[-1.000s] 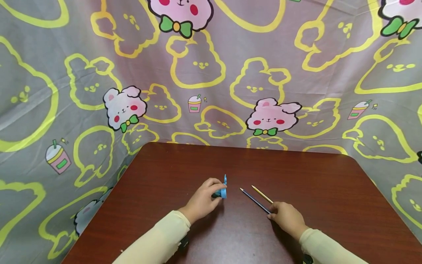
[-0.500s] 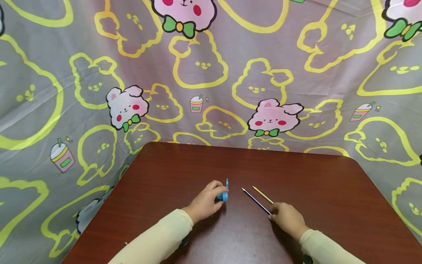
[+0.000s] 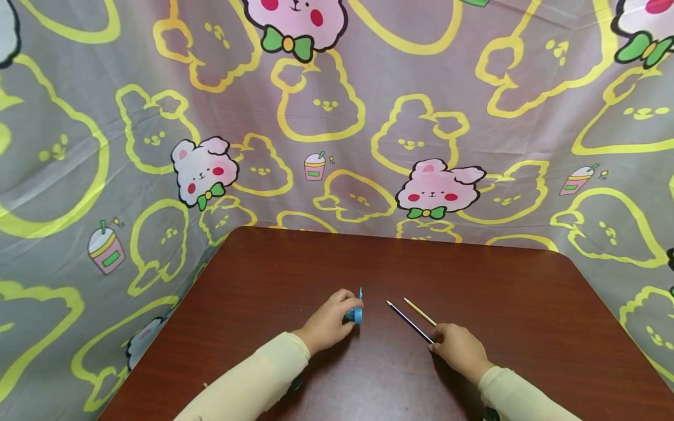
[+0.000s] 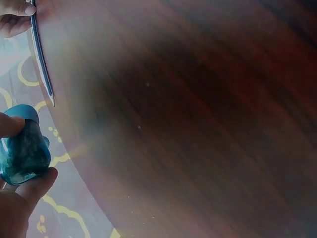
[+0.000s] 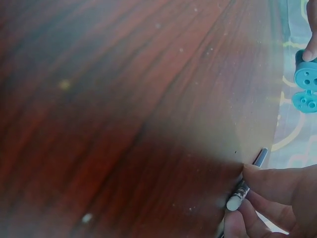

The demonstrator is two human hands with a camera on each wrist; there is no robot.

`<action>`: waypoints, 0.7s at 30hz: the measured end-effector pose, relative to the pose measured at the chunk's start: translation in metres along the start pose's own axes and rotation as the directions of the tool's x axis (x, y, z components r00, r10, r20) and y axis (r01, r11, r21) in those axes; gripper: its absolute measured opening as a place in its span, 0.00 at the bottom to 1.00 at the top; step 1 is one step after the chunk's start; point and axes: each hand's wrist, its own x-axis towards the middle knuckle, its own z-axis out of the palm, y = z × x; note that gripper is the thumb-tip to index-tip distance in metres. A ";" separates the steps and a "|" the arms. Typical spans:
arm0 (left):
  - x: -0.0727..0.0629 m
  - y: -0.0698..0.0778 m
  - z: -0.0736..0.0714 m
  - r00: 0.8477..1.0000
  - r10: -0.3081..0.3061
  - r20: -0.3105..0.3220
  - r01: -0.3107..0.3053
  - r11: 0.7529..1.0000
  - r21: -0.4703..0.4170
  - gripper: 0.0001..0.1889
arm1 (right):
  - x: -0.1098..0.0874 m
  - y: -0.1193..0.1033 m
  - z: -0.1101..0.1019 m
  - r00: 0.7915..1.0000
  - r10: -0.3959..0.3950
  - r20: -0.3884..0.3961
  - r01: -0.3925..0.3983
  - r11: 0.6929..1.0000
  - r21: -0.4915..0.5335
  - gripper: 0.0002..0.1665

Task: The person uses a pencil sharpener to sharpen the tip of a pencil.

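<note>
In my left hand point(image 3: 327, 321) I grip a small pencil sharpener point(image 3: 357, 316) with a light blue top and a see-through dark teal body point(image 4: 25, 153). Its hinged lid point(image 5: 305, 101) is flipped open, and round holes show in the top. My right hand point(image 3: 460, 349) pinches a dark blue pencil point(image 3: 408, 320) and a gold pencil point(image 3: 419, 310), their sharpened points toward the sharpener, apart from it. A white eraser end point(image 5: 234, 203) pokes out between the right thumb and fingers in the right wrist view. The palm hides the gold pencil's rear end.
Both hands are over a dark reddish-brown wooden table point(image 3: 295, 257) with rounded far corners. Grey cloth point(image 3: 363, 70) printed with yellow outlines and rabbit faces hangs behind it and along the sides.
My left hand has shifted slightly toward me with the sharpener, then nearly stopped. The right hand and the pencils have barely moved.
</note>
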 end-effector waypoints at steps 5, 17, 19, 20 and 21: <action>0.000 -0.002 0.002 1.000 0.002 0.010 -0.002 1.000 0.017 0.18 | 0.000 0.001 0.002 1.000 0.003 -0.007 -0.003 1.000 -0.002 0.10; -0.002 -0.006 0.008 1.000 0.012 0.019 -0.012 1.000 0.029 0.18 | 0.000 0.001 0.003 1.000 0.005 -0.007 -0.005 1.000 -0.002 0.10; -0.002 -0.006 0.009 1.000 0.015 0.015 -0.015 0.999 0.030 0.18 | 0.000 0.001 0.003 1.000 0.000 -0.010 0.000 1.000 -0.001 0.10; -0.002 -0.006 0.010 1.000 0.016 0.014 -0.016 0.999 0.028 0.18 | 0.000 0.001 0.003 1.000 -0.003 -0.010 0.003 1.000 -0.002 0.10; -0.002 -0.006 0.010 1.000 0.015 0.015 -0.016 1.000 0.025 0.18 | 0.000 0.001 0.003 1.000 -0.005 -0.010 0.005 1.000 -0.001 0.10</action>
